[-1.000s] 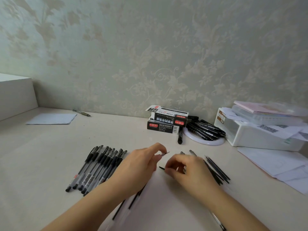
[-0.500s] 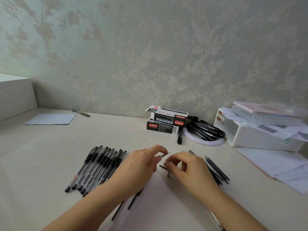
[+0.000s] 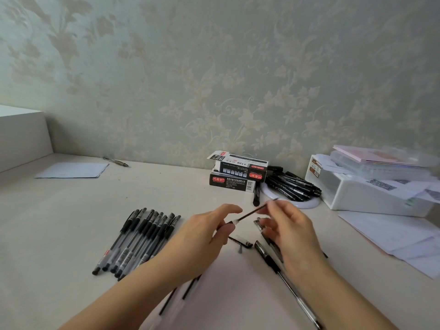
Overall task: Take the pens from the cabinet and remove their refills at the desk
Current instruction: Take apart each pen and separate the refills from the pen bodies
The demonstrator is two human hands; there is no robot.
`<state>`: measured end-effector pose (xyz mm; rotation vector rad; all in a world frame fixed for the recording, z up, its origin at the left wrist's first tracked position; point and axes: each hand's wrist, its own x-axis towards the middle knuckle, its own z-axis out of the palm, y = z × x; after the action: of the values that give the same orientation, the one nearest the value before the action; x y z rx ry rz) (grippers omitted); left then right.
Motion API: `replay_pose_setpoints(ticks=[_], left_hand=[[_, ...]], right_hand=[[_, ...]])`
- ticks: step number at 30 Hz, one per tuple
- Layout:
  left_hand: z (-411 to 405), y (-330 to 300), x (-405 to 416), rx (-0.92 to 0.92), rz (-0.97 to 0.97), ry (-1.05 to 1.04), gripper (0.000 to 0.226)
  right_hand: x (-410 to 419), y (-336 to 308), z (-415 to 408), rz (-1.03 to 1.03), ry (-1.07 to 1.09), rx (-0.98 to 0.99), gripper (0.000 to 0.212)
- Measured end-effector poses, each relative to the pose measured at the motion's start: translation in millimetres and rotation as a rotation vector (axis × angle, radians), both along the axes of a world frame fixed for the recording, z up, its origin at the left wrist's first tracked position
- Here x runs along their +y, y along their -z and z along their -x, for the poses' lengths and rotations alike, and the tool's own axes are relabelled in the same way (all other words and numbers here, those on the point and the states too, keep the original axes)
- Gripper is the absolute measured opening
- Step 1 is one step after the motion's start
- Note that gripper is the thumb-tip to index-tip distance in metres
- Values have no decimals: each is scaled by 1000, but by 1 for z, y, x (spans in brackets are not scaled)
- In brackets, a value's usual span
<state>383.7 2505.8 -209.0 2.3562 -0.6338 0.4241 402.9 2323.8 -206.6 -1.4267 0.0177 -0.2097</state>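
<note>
A pale desk (image 3: pixel 59 222) holds a row of capped black pens (image 3: pixel 140 239) at nine o'clock from the hands, with two stacked pen boxes (image 3: pixel 238 175) at twelve o'clock. Centre frame, the left hand (image 3: pixel 202 236) pinches the white end of a thin refill (image 3: pixel 252 211) while the right hand (image 3: pixel 290 232) pinches its upper part, fingers curled. The slim refill may flex or slip and roll among loose pen parts (image 3: pixel 240 241) at six o'clock beneath, if either pinch loosens.
</note>
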Motion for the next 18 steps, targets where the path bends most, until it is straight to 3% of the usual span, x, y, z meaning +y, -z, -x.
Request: replay_pose_setpoints(ticks=[3,8,10,14,18], left_hand=[[0,5,4,53,-110,-97,26],[0,7,11,143,-153,-223,24],[0,5,13,169,-178,-270,25],[2,2,18,244,-241,-327,30],[5,0,20,311,-311,-339,32]], right_hand=[[-14,-6,-7,-4,138,-58,15],[-33,3,-13,738,244,-130,11],[-37,8,-11,933,281,-149,13],[-43,11,-10,1191,363,-127,14],[-45,10,-11,1301,395,-61,14]])
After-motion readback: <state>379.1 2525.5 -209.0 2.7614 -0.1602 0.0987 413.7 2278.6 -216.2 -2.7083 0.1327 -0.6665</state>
